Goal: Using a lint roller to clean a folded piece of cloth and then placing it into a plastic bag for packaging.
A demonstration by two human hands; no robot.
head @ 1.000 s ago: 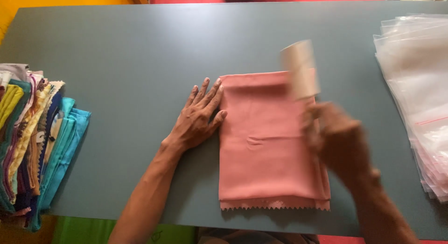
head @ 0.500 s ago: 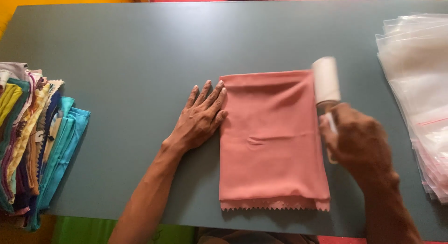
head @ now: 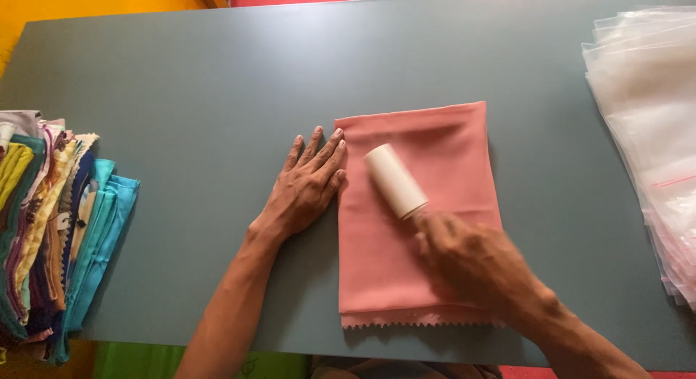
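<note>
A folded pink cloth [head: 417, 212] lay flat near the middle of the grey table [head: 217, 75], its zigzag-cut hem close to the near edge. The left hand [head: 308, 187] rested palm down on the table with fingers spread and straight, its fingertips touching the cloth's left edge; it gripped nothing. The right hand [head: 475, 267] was curled around the handle of a lint roller [head: 395, 181], whose pale cylinder lay tilted on the upper left part of the cloth, pointing toward the far left corner. The hand was blurred, so the exact finger grip could not be made out.

At the left edge sat a stack of folded cloths [head: 51, 227] in teal, yellow, purple and patterned colours, well apart from the hands. Along the right edge lay a pile of clear plastic bags [head: 649, 132], overlapping one another. The table between these and the pink cloth held nothing that blocked either hand.
</note>
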